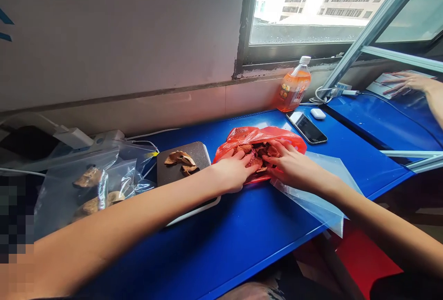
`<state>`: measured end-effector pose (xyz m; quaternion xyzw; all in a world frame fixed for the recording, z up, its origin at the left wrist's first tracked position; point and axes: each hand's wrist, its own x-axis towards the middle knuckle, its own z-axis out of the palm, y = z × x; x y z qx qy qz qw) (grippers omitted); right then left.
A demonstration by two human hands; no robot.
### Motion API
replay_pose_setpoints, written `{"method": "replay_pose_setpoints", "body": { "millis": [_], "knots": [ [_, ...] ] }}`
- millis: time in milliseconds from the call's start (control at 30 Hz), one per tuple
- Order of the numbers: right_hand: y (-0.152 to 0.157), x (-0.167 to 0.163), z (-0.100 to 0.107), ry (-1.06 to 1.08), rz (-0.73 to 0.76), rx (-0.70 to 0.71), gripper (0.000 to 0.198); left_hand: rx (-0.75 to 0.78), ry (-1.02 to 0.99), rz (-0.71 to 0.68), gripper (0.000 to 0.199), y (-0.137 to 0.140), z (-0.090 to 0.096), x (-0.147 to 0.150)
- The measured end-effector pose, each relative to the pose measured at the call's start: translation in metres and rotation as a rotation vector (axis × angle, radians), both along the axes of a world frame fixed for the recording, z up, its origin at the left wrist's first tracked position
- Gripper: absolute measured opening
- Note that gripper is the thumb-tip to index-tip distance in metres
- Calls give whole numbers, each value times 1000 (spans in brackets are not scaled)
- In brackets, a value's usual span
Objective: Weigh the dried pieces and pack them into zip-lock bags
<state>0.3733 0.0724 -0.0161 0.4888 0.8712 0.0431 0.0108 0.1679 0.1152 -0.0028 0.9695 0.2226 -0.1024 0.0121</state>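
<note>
A red plastic bag (277, 135) lies opened out on the blue table, holding dried brown slices (255, 164) that look like dried mushroom. My left hand (232, 171) reaches into its near left side, fingers spread over the slices. From the right, my right hand (289, 164) touches the same slices, its fingers apart. No piece shows gripped in either hand, though the fingertips are partly hidden. Left of the bag, a few curled dried pieces (180, 158) rest on a flat dark-topped device (164, 171), perhaps a scale, partly covered by my left forearm.
Clear zip bags (58, 194) with dried pieces lie at left by a power strip (107, 138). Under my right forearm is a clear flat bag (325, 164). Behind stand a drink bottle (294, 85), phone (307, 128) and white earphone case (317, 114). Another person's hand (410, 82) is beyond the metal frame (367, 32).
</note>
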Motion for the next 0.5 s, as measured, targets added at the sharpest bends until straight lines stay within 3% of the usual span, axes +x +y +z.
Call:
{"method": "replay_pose_setpoints", "body": {
  "millis": [133,333,500],
  "knots": [
    [-6,6,3,7,-66,-32,33,52,-126,30,33,5,0,10],
    [-10,18,-9,4,-189,49,57,64,-100,60,26,27,8,46],
    [-12,14,-10,15,-150,110,54,34,-78,85,18,35,6,50]
  ]
}}
